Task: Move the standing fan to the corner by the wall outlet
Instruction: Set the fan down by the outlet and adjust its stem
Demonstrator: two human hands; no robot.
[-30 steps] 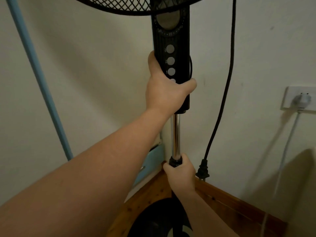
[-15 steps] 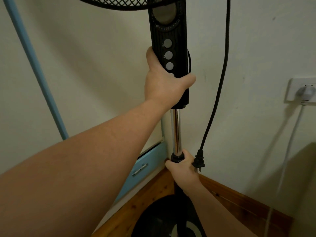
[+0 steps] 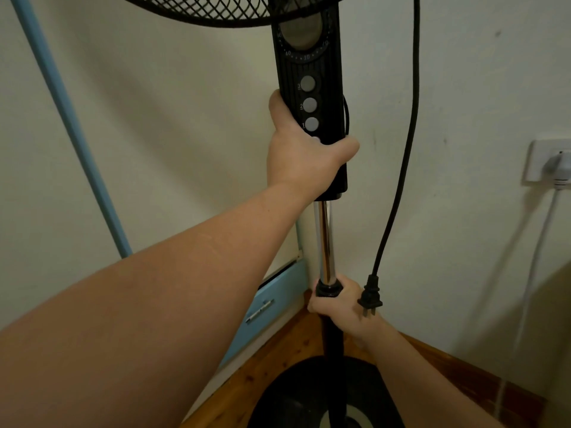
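Observation:
The black standing fan stands upright right in the room corner, its control column with grey buttons in front of me and its grille at the top edge. My left hand grips the lower part of the control column. My right hand grips the black collar at the bottom of the chrome pole. The round base is over the wooden floor; whether it touches I cannot tell. The fan's black cord hangs on the right, its plug dangling free beside my right hand. The wall outlet is at the right edge.
A white plug with a white cable sits in the outlet. A light blue pole leans along the left wall. A light blue panel runs along the left wall's foot. Wooden skirting lines the right wall.
The view has shifted slightly, and the fan with its dangling plug now appears a little lower and further right in the frame. Both hands keep their holds.

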